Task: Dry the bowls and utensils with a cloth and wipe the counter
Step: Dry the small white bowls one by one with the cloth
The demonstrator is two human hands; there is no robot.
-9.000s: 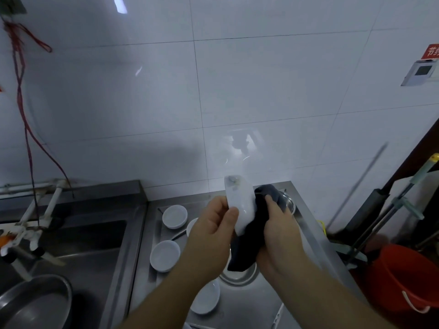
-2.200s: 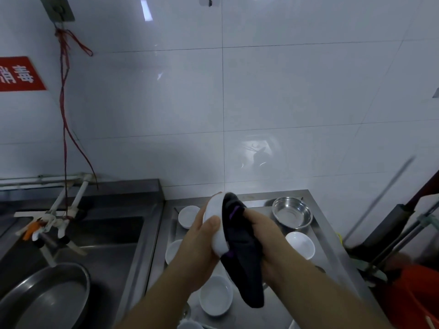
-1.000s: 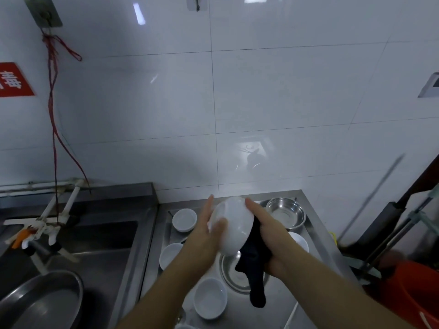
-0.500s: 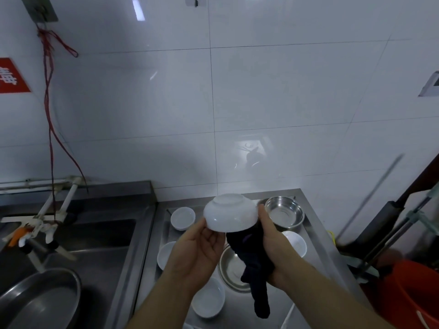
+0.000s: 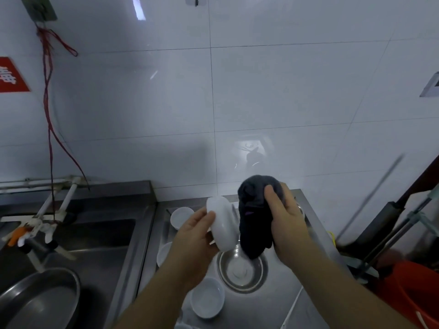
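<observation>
Two hands up over the counter (image 5: 280,305): left hand (image 5: 194,236) grips the white bowl (image 5: 223,224) on edge, rim running twelve to six, its open side apparently facing three o'clock. Right there, just beside it, the right hand (image 5: 285,219) clutches the dark cloth (image 5: 254,222). The cloth hand looks nearer to go in; I'd expect a push toward nine.

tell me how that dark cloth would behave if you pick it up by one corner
The dark cloth likely flops: it bunches in the right hand and its lower end hangs limp. It probably weighs little, and seems unlikely to slip.
</observation>
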